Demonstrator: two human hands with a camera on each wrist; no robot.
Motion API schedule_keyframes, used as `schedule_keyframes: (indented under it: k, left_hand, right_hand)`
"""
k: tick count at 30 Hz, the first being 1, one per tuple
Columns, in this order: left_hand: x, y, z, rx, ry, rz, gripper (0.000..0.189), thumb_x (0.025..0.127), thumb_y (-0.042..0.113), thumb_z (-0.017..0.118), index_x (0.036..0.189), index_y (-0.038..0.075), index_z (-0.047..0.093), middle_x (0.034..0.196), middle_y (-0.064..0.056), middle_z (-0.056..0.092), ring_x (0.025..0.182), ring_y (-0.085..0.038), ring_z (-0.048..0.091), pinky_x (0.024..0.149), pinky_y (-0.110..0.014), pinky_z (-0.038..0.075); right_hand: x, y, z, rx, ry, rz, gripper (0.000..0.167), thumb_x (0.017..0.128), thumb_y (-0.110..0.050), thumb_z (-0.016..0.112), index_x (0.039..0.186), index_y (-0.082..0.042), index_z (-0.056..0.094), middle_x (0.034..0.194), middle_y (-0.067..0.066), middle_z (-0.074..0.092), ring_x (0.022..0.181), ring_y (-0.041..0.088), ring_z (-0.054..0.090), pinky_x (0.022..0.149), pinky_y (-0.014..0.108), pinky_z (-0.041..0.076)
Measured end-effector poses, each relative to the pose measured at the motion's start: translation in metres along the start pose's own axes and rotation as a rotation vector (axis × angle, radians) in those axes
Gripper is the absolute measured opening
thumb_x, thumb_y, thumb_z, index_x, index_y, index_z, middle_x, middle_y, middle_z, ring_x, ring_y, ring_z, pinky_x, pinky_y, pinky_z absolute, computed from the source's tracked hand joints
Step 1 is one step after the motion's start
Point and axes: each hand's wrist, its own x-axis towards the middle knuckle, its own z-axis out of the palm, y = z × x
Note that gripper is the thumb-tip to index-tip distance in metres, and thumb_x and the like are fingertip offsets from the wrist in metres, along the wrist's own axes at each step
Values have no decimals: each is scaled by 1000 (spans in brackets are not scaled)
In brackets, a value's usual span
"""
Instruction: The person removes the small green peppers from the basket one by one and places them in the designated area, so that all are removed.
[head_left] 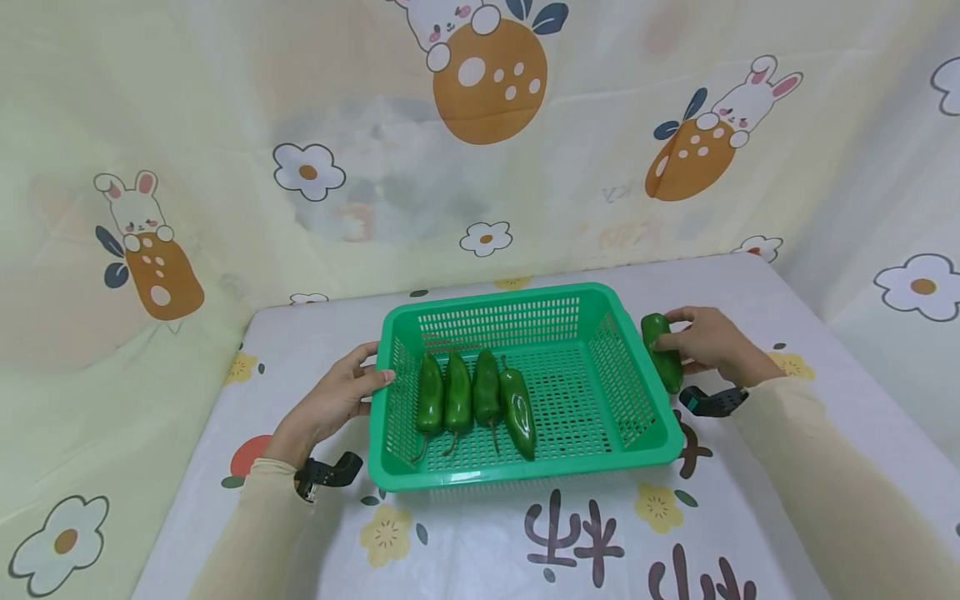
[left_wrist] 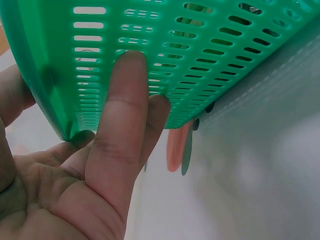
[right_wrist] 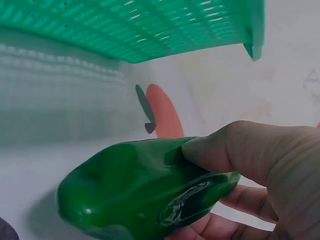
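A green plastic basket with slotted walls is at the middle of the table. Several long green chili peppers lie side by side in its left half, stems mostly toward me. My left hand grips the basket's left rim, thumb on top; in the left wrist view its fingers press the slotted outer wall. Just outside the basket's right wall, my right hand holds another green pepper between thumb and fingers. The right wrist view shows this pepper close up, its surface glossy and dented.
A white patterned cloth with flowers and dark characters covers the table. Behind it hangs a cream curtain printed with rabbits and flowers. Each wrist wears a dark strapped device, the left one close to the basket's front left corner.
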Motion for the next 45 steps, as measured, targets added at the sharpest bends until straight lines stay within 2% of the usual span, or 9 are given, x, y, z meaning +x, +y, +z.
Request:
schedule_keyframes:
  k: [10,15,29,37,41,45]
  left_hand:
    - [0,0,0,-15,-5,8,66,106,19,61,162,9,28,139,-30,60,104,-33,75,84,-45,65]
    - [0,-1,-1,-17,-2,2,65,106,20,62,162,10,29,138,-29,61,103,-31,76,84,-45,65]
    - [-1,0,1,-5,11,-4,64,106,19,61,161,12,30,137,-27,62,103,-31,75,85,-45,64]
    - [-2,0,0,-3,-7,5,67,107,21,60,163,10,26,140,-30,59,106,-33,74,87,-45,64]
    - [-2,0,0,-6,-11,15,68,107,21,60,163,10,25,140,-30,59,106,-33,74,87,-45,64]
    - [-1,-1,0,-4,-2,7,66,106,21,60,163,11,28,139,-29,60,105,-32,75,86,-46,64]
  right_hand:
    - [8,7,6,-5,-13,37,76,99,-23,65,156,12,28,133,37,52,94,28,72,78,43,66]
    - [10,10,7,-9,-14,37,76,99,-22,65,155,12,28,132,38,53,90,25,73,76,41,66]
    - [10,8,9,-58,-9,29,74,98,-20,65,153,15,30,130,39,55,91,30,73,74,41,66]
    - [12,10,9,-98,-10,37,78,97,-24,67,155,14,29,134,40,52,91,30,73,73,41,66]
    - [8,6,9,-145,5,36,83,98,-29,66,156,13,25,141,43,45,101,41,71,76,45,66]
    - [2,-1,7,-222,49,10,85,100,-38,61,157,13,24,148,44,38,122,55,56,91,60,59]
